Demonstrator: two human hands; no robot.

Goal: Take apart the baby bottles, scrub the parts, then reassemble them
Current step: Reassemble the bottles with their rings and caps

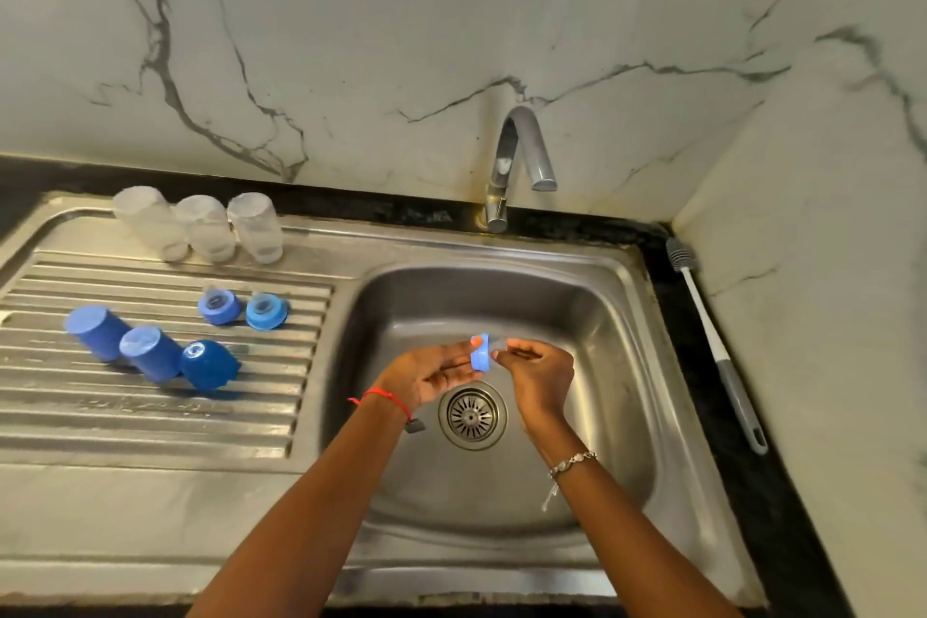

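Both hands hold a blue collar over the sink basin.

Above the drain [472,415], the left hand [429,374] grips the collar [480,353] while the right hand [541,374] pinches its clear teat [499,347] (edges hard to make out). Left of the drain lie three caps [150,352] and two more collars [243,308]; beyond them stand three bottles [203,227]. A brush [715,344] lies right of the drain, the tap [519,161] behind it.

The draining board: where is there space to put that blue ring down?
Bare ribs lie in front of the blue caps, toward the draining board near edge. It is crowded at the back: clear bottles, blue collars.
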